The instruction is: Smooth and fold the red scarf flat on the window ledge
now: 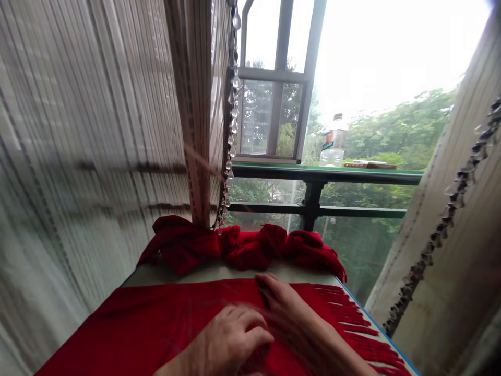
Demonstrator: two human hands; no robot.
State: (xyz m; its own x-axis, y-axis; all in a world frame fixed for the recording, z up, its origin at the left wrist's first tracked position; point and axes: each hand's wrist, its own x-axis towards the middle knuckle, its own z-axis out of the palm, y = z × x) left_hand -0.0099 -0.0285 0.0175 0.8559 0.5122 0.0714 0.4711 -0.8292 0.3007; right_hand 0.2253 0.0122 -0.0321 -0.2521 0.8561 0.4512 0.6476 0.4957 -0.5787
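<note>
Red fringed scarf (156,318) lies spread flat on the pale, blue-edged counter (188,275), its tassels fanning along the right side. At the far end, more red cloth (250,250) sits bunched in soft, rounded lumps. Beyond the counter, a clear plastic bottle (332,155), capped and banded with a label, stands upright on the dark railing (270,172); whether it holds liquid I cannot tell. A flat brownish object (370,165) lies just beside it. Striped string curtain (97,104) hangs on the left, edged by a strand of glassy teardrop beads (234,104). The left hand (240,331), blurred, is over the scarf with knuckles up, fingers bent and thumb apart; the right hand (278,292) reaches farther forward, back upward, fingertips at the scarf's far edge. Whether either grip is pinching fabric, I cannot tell.
</note>
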